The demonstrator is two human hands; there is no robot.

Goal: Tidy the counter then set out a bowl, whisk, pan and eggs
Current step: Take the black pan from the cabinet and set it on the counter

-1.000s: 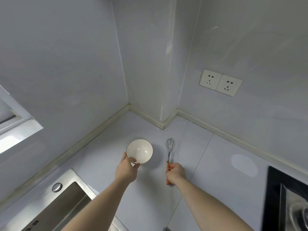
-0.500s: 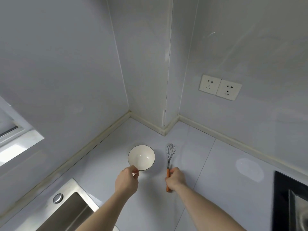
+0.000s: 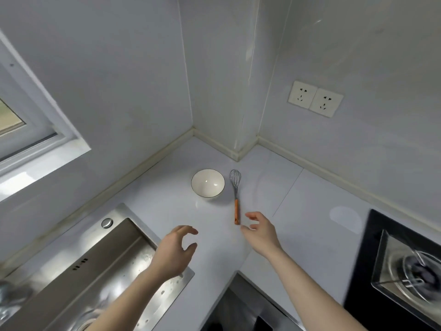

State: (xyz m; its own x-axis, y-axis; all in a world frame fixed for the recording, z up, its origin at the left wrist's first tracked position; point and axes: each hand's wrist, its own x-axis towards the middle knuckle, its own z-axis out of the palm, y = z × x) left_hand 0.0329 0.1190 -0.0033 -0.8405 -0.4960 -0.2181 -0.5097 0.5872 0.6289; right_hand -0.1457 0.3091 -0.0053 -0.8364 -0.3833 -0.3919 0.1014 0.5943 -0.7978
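White bowl (image 3: 207, 183) upright on table (image 3: 298, 201) near wall corner, dark rim line, nothing inside. Whisk (image 3: 235, 195) lies flat just right of bowl, not touching; wire head toward wall, orange handle toward person. Left hand (image 3: 175, 249) over table edge beside steel sink (image 3: 100, 266), fingers loosely curled, holding nothing. Right hand (image 3: 260, 231) just beside handle end, fingers relaxed, holding nothing; contact with handle unclear. Sink basin: water spots, contents blurred. Stove burner (image 3: 415, 271) at right. 2 wall sockets (image 3: 315, 98).
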